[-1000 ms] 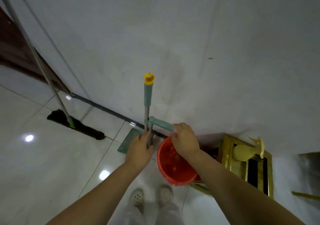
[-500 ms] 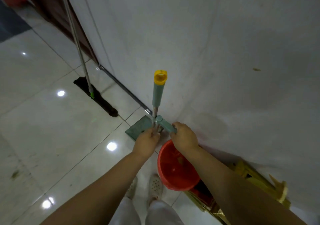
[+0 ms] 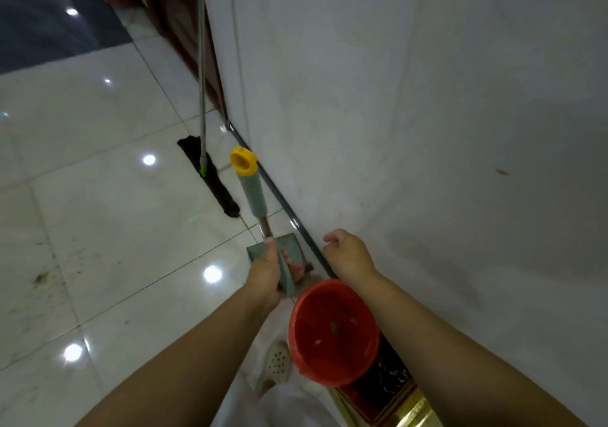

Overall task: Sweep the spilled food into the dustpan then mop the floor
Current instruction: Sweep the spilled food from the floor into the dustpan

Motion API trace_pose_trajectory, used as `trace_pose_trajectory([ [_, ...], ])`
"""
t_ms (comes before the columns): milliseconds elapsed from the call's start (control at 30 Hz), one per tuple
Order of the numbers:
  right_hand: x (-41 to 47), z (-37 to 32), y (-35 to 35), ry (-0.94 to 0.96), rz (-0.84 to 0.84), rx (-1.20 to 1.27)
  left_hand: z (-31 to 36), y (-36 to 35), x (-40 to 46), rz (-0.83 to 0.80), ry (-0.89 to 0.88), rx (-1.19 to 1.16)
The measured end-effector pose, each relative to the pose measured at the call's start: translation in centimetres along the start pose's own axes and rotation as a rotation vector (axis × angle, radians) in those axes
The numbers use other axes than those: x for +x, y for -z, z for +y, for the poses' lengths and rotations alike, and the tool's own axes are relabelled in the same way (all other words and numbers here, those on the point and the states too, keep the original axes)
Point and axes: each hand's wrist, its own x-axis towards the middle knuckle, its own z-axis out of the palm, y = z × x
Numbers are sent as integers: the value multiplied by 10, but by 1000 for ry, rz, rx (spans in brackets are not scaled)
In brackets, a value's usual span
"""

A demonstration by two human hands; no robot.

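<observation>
Since a second ago the right hand (image 3: 348,255) has let go of the teal side grip it was holding and now hangs free beside the wall (image 3: 411,114), fingers loosely curled around nothing, just above the red bucket (image 3: 332,331). The view has also swung left, so more of the tiled floor (image 3: 98,213) shows.

The left hand (image 3: 266,272) is clenched around the metal shaft of the dustpan handle (image 3: 253,193), fingers wrapped below its teal foam sleeve and yellow cap, with the teal side grip pressed under the palm. The handle tilts up and away to the left. The teal dustpan (image 3: 291,245) sits low by the base of the wall, just beyond that hand; whether it touches the floor I cannot tell.

The red bucket stands on the floor close to the wall, between the two forearms, with a gold-coloured object (image 3: 408,407) just behind it. A mop (image 3: 210,176) leans against the wall further off, its dark flat head resting on the tiles. Small dark specks of spilled food (image 3: 41,277) lie on the floor well to the left.
</observation>
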Motion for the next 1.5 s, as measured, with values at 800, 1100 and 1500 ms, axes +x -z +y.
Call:
trace_pose_trajectory([
  [800,-83,-323,-138,-119,-971,242,109,236,-66,357,-492,133],
  [1100,-133,-407,-225,-65,-941,347,177,347,-88,367,-457,-58],
  [1500,-162,-457,-310,52,-1008,312,209,443,-98,397,-426,-159],
])
